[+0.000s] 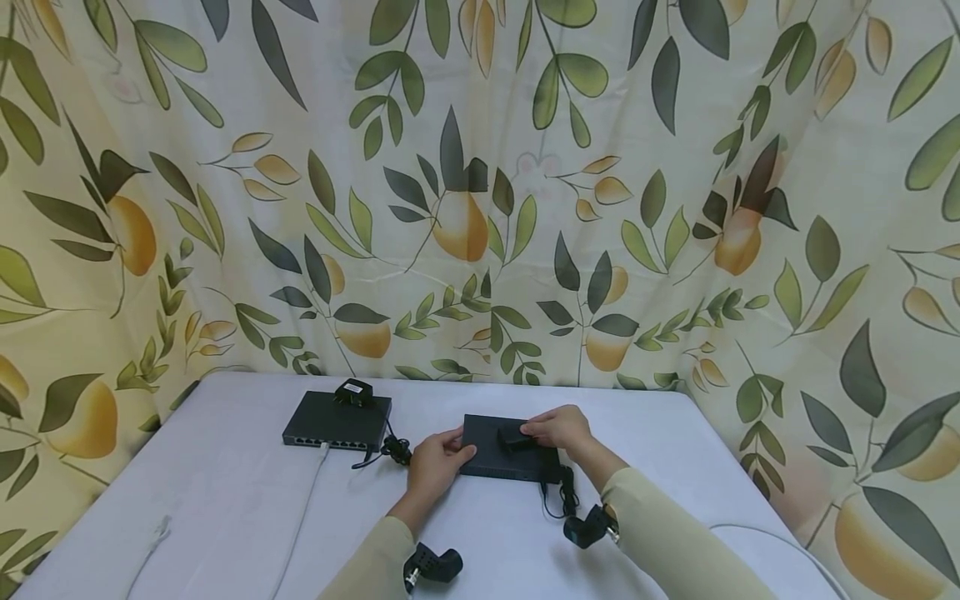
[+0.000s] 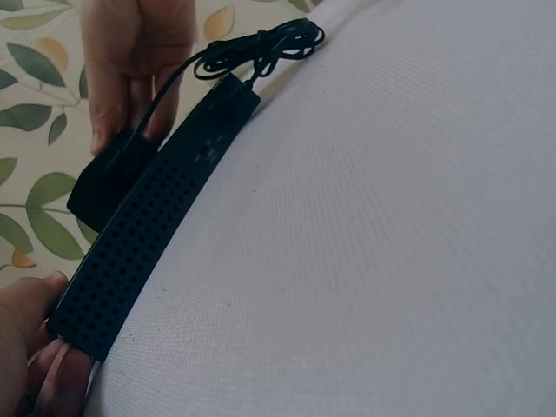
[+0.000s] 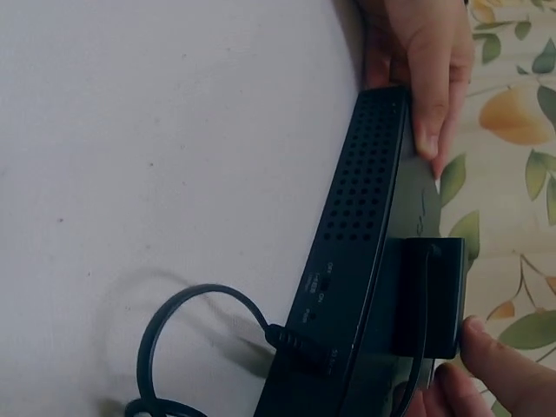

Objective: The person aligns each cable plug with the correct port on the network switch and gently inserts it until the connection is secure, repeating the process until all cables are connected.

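A flat black network switch (image 1: 487, 460) lies near the table's middle; its vented edge shows in both wrist views. My left hand (image 1: 435, 465) grips its left end, thumb on top and fingers at the edge below. On top of the switch sits a black power adapter (image 1: 514, 438), pinched at its right end by my right hand (image 1: 562, 428). In the right wrist view the adapter's cable plug (image 3: 300, 346) is in the switch's edge, beside small printed labels. Bundled black cable (image 2: 261, 48) hangs by the switch's right end.
To the left stands another black switch (image 1: 330, 423) with a power adapter (image 1: 354, 392) on top and a white cable (image 1: 303, 508) in its front. A loose white cable end (image 1: 161, 533) lies farther left. Another white cable (image 1: 780, 537) runs at the right. Patterned curtain (image 1: 480, 208) surrounds the table.
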